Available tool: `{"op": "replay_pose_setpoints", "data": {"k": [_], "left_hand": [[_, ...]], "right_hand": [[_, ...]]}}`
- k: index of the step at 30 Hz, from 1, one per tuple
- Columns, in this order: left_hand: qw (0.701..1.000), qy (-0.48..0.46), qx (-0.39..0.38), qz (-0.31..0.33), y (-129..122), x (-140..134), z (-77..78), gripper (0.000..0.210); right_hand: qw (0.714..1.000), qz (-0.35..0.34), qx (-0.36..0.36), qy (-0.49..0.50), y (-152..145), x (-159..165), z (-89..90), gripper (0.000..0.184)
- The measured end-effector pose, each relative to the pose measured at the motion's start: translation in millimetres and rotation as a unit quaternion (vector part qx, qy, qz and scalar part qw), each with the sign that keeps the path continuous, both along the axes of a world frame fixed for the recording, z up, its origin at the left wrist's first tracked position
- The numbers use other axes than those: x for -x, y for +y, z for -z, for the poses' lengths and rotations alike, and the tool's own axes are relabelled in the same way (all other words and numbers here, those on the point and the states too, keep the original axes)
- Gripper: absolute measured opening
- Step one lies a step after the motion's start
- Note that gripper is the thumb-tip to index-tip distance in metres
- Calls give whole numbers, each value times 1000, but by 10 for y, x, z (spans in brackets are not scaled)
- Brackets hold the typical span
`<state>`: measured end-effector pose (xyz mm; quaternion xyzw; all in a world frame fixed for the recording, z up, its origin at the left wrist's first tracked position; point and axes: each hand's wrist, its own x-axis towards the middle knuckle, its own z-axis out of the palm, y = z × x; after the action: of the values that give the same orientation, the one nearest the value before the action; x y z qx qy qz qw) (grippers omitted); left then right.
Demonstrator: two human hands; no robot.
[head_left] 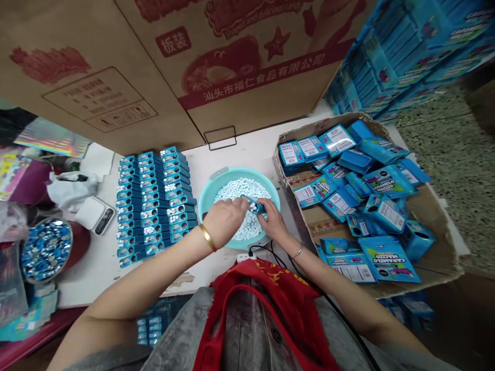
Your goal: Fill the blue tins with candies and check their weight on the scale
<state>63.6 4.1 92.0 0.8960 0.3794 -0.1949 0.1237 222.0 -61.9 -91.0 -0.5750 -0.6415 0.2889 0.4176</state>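
A turquoise basin [209, 191] full of small white candies [249, 226] stands on the table in front of me. Over it, my right hand [274, 222] grips a small blue candy box [260, 208], tilted, with white candies showing at its opening. My left hand [226, 220], with a gold bangle at the wrist, is closed right beside that opening. Its fingertips are pressed together, and what they pinch, if anything, is hidden. Rows of filled blue candy boxes [152, 206] stand left of the basin, white candies visible in several openings.
At right lies a cut-down carton [436, 257] of loose blue boxes. A large cardboard box [247, 111] walls off the back. Further left are a white scale [95, 214] and a red tub [79, 247] of shiny blue-silver pieces. A black cable [332, 304] runs past my right arm.
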Motion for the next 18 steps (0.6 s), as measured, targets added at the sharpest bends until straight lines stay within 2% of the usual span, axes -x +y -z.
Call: {"op": "replay_pose_setpoints", "data": {"k": [1,3,6,9,11,14,18], "left_hand": [[1000,-15,-5,-20,62,102,90,38],[996,-41,-15,-73,211,300,385,36],[990,-54,14,-130,398,458,1036,39],[989,-59,43,-132,448,392,1664,39],[988,-73,60,-121,397,289,1945,37],[986,-103,95,-93,230,190,2141,37],[976,-140,154,-67,-54,218,2189,45]], "right_hand": [[1000,4,1,3,8,-17,3,43],[1000,7,3,5,26,-59,4,44],[1000,17,4,5,58,-132,-7,43],[999,38,11,-1,93,-202,-33,41],[999,46,18,-5,114,-240,-53,39],[998,56,25,-6,135,-277,-72,36],[997,70,22,-3,143,-296,-70,33]]}}
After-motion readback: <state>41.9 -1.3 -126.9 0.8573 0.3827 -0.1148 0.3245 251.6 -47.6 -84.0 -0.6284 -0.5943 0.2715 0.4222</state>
